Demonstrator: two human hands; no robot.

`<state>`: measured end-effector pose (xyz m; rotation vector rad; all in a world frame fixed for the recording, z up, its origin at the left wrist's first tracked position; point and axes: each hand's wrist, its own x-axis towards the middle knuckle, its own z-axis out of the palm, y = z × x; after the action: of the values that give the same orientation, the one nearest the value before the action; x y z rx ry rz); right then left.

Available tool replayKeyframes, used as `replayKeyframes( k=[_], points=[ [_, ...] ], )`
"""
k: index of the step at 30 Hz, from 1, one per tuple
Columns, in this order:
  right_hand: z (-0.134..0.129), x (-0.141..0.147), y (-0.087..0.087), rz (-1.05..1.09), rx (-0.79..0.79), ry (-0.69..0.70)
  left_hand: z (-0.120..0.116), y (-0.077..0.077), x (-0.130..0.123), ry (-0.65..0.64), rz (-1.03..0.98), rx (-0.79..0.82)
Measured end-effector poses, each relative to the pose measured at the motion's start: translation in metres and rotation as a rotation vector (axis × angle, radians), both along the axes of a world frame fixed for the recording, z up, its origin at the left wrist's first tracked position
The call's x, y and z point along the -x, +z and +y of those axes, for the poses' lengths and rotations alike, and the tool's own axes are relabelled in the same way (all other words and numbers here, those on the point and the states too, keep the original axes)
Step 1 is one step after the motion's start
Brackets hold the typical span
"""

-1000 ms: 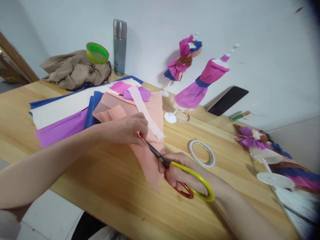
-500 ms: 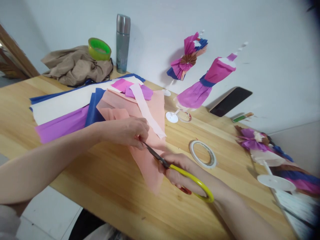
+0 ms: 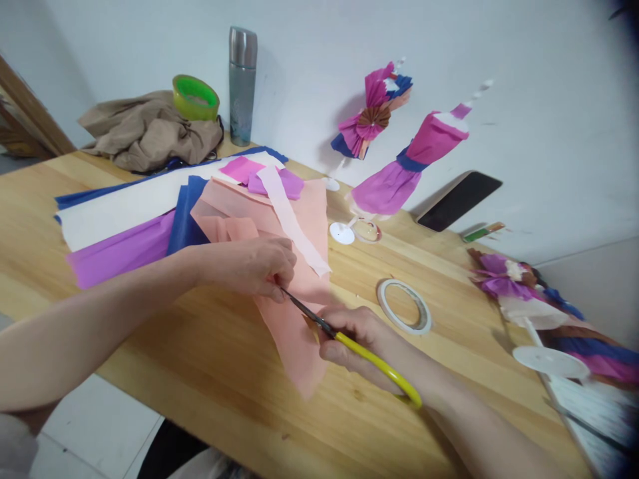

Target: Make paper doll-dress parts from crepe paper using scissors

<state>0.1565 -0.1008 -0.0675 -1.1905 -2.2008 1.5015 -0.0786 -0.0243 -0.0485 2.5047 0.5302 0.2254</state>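
Note:
My left hand [image 3: 269,265] has its fingers pinched on a sheet of peach crepe paper [image 3: 294,346], near its cut edge. My right hand [image 3: 357,339] is wrapped round a pair of scissors [image 3: 382,364] with a yellow handle. Their dark blades point up and left across the paper, and the tips come right to the left fingertips. One flap of the peach paper hangs below the blades toward the table's front. On the rest of the sheet lie a pale pink strip [image 3: 292,223], a purple piece [image 3: 287,184] and a magenta piece [image 3: 243,168].
Blue, white [image 3: 124,198] and purple paper [image 3: 122,249] lies to the left. A tape roll [image 3: 382,293] rests right of my hands. Behind stand a paper-dressed mannequin [image 3: 414,163], another figure [image 3: 374,116], a phone [image 3: 459,201] and a flask [image 3: 243,90]. Green tape [image 3: 196,100] sits on brown cloth [image 3: 150,130].
The scissors have turned in my right hand, so the yellow loop now shows edge-on and the red part is out of sight. My left hand keeps its pinch on the paper.

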Motion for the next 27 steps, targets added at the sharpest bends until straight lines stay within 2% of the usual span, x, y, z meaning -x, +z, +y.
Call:
replayKeyframes(
  k=[4,6,9,12,15,17,19,23,25,27],
  points=[
    [0.001,0.001,-0.001,-0.023,0.029,0.008,0.0,-0.001,0.0,-0.008,0.019,-0.013],
    [0.002,0.0,-0.002,0.015,0.057,-0.033,0.0,-0.001,0.003,0.001,0.009,-0.017],
    [0.003,-0.001,-0.003,0.089,0.104,-0.092,0.002,0.001,0.011,0.1,-0.064,-0.019],
    [0.004,-0.003,0.0,0.122,0.19,-0.16,0.005,0.011,0.02,0.317,-0.21,-0.096],
    [0.003,-0.004,0.005,0.139,0.28,-0.258,0.004,0.027,0.03,0.649,-0.353,-0.202],
    [0.002,-0.004,0.007,0.157,0.305,-0.273,0.0,0.036,0.038,0.892,-0.31,-0.229],
    [0.002,-0.006,0.008,0.165,0.301,-0.269,-0.006,0.04,0.045,1.04,-0.184,-0.188],
    [0.005,-0.011,0.012,0.104,0.259,-0.246,-0.003,0.037,0.056,1.078,-0.035,-0.03],
    [0.005,-0.012,0.016,0.061,0.26,-0.218,0.01,0.036,0.061,1.07,0.019,-0.068],
    [0.005,-0.012,0.02,0.03,0.252,-0.208,0.029,0.035,0.067,1.002,0.068,-0.057]
  ],
)
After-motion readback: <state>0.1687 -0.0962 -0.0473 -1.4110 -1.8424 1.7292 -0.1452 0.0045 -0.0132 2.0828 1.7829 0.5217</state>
